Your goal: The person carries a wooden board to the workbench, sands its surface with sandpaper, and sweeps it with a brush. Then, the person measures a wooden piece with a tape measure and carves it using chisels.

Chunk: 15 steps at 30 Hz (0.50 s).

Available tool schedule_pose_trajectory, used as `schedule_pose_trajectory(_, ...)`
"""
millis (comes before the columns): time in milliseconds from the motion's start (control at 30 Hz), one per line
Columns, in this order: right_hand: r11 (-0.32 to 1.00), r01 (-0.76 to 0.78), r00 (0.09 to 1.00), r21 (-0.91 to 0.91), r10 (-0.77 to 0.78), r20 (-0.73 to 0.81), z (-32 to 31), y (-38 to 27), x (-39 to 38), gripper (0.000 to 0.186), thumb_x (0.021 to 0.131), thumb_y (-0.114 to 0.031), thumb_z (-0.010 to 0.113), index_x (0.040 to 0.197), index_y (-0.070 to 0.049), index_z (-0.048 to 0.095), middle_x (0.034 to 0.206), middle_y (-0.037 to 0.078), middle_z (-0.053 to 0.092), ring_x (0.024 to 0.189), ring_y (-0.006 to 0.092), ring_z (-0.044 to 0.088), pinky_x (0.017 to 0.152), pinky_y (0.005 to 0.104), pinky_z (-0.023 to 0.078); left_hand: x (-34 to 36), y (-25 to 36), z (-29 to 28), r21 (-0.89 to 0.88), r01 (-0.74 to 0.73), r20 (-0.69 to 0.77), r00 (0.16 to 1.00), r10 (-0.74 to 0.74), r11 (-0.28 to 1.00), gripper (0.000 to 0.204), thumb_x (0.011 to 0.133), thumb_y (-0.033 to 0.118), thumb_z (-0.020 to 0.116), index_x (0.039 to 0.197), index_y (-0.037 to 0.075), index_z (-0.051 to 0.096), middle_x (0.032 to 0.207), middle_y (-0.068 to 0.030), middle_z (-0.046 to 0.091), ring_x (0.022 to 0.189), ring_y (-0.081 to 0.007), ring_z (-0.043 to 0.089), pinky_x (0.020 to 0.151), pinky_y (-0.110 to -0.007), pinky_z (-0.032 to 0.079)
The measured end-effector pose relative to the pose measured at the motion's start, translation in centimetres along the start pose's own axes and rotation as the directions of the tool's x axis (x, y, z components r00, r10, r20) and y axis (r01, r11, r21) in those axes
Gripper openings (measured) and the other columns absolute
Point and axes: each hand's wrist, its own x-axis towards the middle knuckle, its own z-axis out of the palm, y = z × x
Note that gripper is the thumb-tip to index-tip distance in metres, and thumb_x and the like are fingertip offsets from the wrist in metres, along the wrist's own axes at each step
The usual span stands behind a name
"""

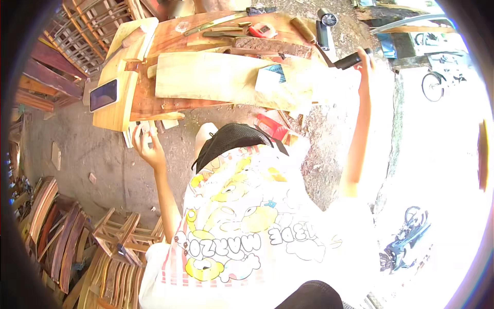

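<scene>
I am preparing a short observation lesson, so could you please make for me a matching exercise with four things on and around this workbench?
Column one:
1. Smartphone
2. Black cylindrical object
3. White-and-blue packet
4. Tape measure

Column two:
a. lies on the broad pale board
b. mostly red
c. at the left end of the workbench, dark screen facing up
d. held in the right hand

Right pairs: 1-c, 2-d, 3-a, 4-b
</scene>
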Motion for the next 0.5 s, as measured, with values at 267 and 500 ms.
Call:
schedule_pose_trajectory(267,0.669,-0.084,0.835,-0.738,0.452,0.314,1.8,6.0,9.1,0.073,0.066,-0.067,0.069,0.07,0.006,0.063,0.062,0.013,0.061,0.049,0.0199,0.06,0.044,0.028,0.047,2.9,3.0,0.6,-0.114,0.036,0.059,0.998,-0.03,0.993,0.006,0.086,0.007,0.066,0.083,0.001,0.065,0.111,-0.0088,0.063,0.102,-0.0268,0.055,0.083,-0.038,0.046)
schedule_pose_trajectory(500,0.663,-0.095,0.8,-0.743,0.495,0.34,6.9,5.1,13.7,0.066,0.069,-0.055,0.073,0.078,0.01,0.065,0.075,0.018,0.066,0.06,0.0261,0.067,0.052,0.0369,0.056,2.0,4.4,0.4,-0.054,0.049,-0.002,0.999,-0.049,0.997,0.006,0.085,0.006,0.067,0.086,0.0,0.066,0.108,-0.0082,0.064,0.096,-0.0232,0.06,0.076,-0.036,0.049)
